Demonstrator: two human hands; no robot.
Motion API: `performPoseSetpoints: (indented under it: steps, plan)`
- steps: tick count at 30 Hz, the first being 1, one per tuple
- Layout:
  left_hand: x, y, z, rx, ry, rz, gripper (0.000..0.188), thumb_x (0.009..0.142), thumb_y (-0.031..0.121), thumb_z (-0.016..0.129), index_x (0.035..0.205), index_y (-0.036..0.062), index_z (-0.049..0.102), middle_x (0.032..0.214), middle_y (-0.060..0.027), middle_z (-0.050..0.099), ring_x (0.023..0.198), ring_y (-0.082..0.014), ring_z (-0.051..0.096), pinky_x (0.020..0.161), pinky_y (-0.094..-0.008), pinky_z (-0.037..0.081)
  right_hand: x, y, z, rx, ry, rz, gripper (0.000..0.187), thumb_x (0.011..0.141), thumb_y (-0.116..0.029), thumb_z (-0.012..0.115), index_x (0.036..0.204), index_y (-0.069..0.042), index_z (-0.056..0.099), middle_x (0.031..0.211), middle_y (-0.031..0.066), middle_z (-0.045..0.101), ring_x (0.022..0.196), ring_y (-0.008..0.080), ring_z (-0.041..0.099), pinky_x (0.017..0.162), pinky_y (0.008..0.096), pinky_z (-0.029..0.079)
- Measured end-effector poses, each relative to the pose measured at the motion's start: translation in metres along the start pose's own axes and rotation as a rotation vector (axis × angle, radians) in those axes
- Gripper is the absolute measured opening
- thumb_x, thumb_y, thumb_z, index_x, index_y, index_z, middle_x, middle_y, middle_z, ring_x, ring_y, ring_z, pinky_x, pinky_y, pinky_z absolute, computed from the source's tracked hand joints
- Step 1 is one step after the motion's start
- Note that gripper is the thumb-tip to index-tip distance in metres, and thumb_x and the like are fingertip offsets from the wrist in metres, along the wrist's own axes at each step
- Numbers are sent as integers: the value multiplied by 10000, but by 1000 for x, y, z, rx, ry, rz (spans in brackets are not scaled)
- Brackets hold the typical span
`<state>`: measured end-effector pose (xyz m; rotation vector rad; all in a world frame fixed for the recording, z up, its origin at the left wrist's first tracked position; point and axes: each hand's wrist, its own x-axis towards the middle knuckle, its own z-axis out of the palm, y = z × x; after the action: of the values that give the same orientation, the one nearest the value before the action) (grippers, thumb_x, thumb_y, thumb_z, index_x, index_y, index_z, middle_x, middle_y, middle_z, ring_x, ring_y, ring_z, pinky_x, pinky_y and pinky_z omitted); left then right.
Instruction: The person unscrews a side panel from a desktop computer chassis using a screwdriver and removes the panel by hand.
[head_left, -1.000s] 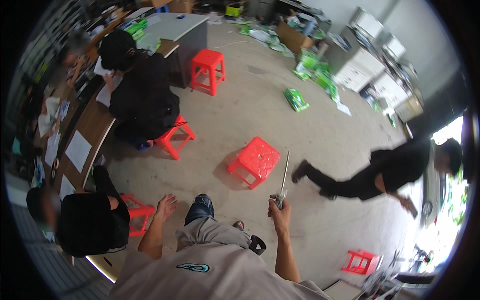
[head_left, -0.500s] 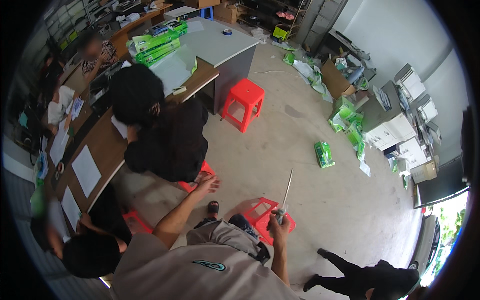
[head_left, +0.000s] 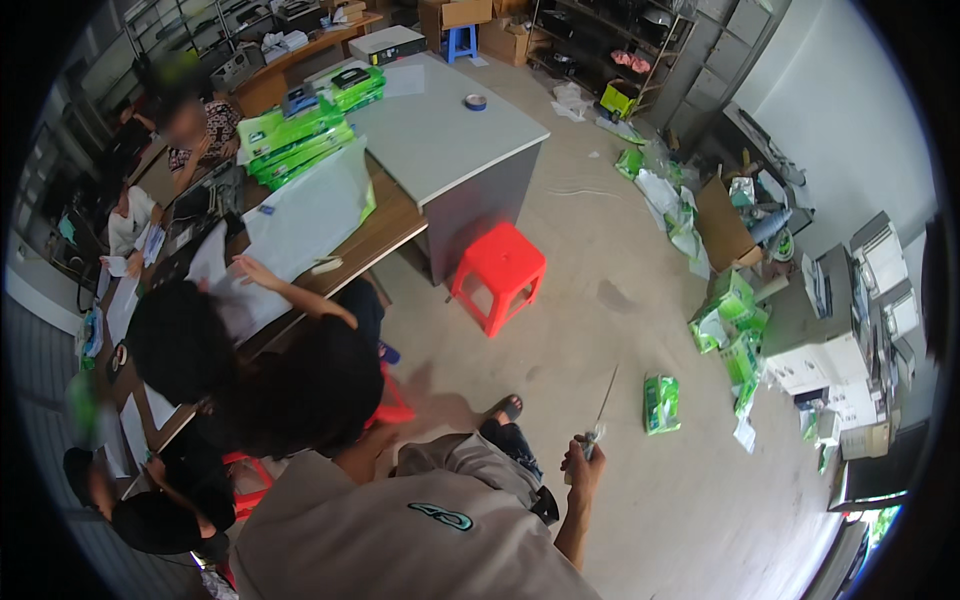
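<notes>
The right hand (head_left: 584, 465) is closed around the handle of a tool (head_left: 600, 418) that looks like a screwdriver, held out at the person's right side over open floor (head_left: 575, 350). Its long axis runs away from the body — the thin tip points forward and leans slightly right; how steeply it tilts cannot be told. The left hand (head_left: 374, 443) is low and blurred, near the red stool (head_left: 396, 402) under a seated person (head_left: 290, 390); whether its fingers are spread or curled cannot be told.

In the view, a green pack (head_left: 661, 404) on the floor shows just right of the shaft. Another red stool (head_left: 502, 262) stands ahead, close to the end of a grey table (head_left: 450, 150). The front edge of a brown desk (head_left: 395, 225) runs slantwise on the left, with the seated person between it and the wearer. Bare floor lies ahead between the table and the clutter on the right, and also to the right of the tool.

The floor is smooth, grey and stained in patches — green packaging (head_left: 738, 355) is heaped by a white cabinet (head_left: 820, 350), below a pale wall (head_left: 845, 100). Stacked green packs (head_left: 295, 145) and a tape roll (head_left: 475, 102) sit on the tabletops.
</notes>
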<state>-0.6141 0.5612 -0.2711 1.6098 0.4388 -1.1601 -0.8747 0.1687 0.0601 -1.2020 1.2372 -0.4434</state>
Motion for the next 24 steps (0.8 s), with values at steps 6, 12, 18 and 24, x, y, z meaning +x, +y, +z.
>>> performPoseSetpoints:
  steps: [6,12,18,24]
  plan:
    - [41,107,111,286,-244,-281,265,907,328,615,1061,113,611,860,-47,656,747,-193,670,589,-366,520,194,-164,-42,-54,-116,-167,215,877,-107,659,1052,17,646,679,46,602,528,113,563,482,259,464]
    - [93,311,337,311,-98,120,297,945,333,548,1108,89,591,983,-82,664,801,-207,694,644,-361,543,387,-279,-33,-33,-110,-236,228,893,-131,654,1075,5,639,677,41,591,532,108,557,485,257,462]
    - [237,462,451,519,-31,111,301,940,302,539,1084,50,617,891,-118,671,731,-217,693,583,-381,547,632,-154,-77,-169,-268,-131,135,933,-165,605,930,-33,634,663,30,601,537,109,558,497,265,457]
    - [370,628,543,1090,-6,860,291,856,259,518,988,42,659,871,-173,673,758,-262,690,646,-387,548,746,-130,-143,-195,-112,549,200,928,-235,609,933,-36,632,665,62,613,537,163,579,492,320,477]
